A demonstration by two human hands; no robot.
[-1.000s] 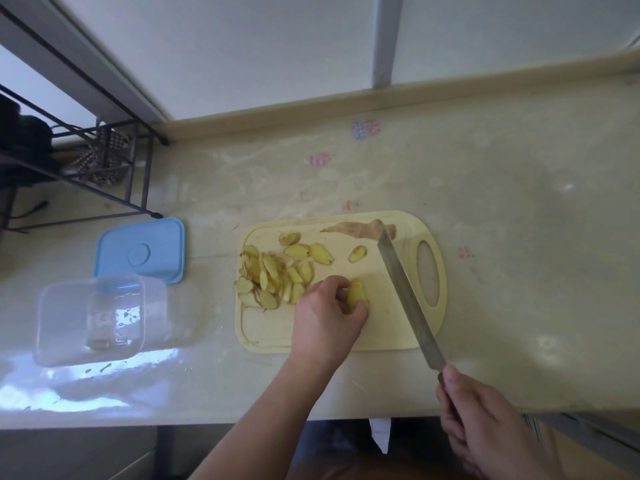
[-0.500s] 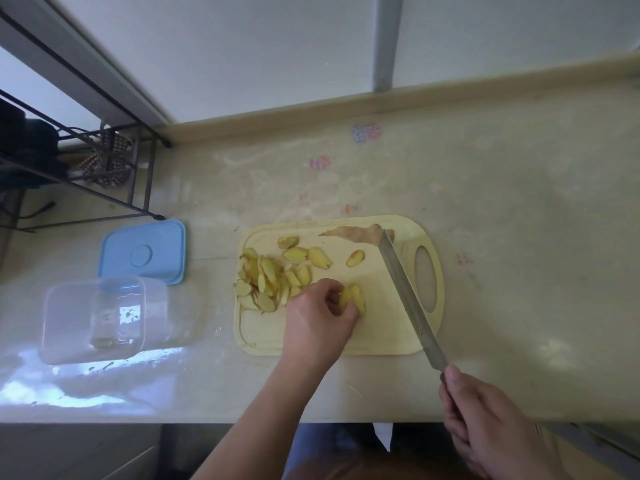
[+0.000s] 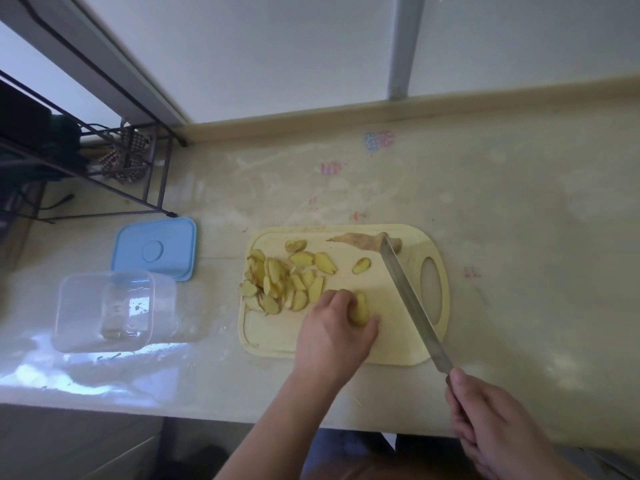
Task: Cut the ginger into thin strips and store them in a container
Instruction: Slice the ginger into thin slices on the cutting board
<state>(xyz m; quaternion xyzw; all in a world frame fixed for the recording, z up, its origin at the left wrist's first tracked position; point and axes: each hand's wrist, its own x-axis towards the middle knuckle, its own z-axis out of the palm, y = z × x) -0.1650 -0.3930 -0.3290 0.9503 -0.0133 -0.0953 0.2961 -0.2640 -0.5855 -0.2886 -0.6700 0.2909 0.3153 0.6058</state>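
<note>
On the pale countertop (image 3: pixel 485 209) lies a cream cutting board (image 3: pixel 277 337) with an oval handle hole at its right end. The left hand (image 3: pixel 334 327) rests on the board's middle, its fingers and thumb curled round a small stack of ginger slices (image 3: pixel 359 308), pinning them against the board. Left of that hand, a loose pile of sliced ginger (image 3: pixel 277 282) spreads over the board's left half, with a single slice (image 3: pixel 361 265) lying apart toward the centre. A brownish strip, seemingly ginger peel (image 3: pixel 353 240), sits along the board's far edge. The right hand (image 3: pixel 491 424) grips the handle of a long knife (image 3: pixel 408 299), fingers wrapped tight round it; the handle itself is mostly hidden by the hand. The blade runs diagonally across the board's right side, its tip touching or just over the peel, well apart from the held slices. Left of the board stands a clear plastic container (image 3: pixel 104 310), open, and just behind it lies its blue lid (image 3: pixel 156 249) flat on the counter. A black wire rack (image 3: pixel 114 164) stands at the far left corner, below a window frame.
</note>
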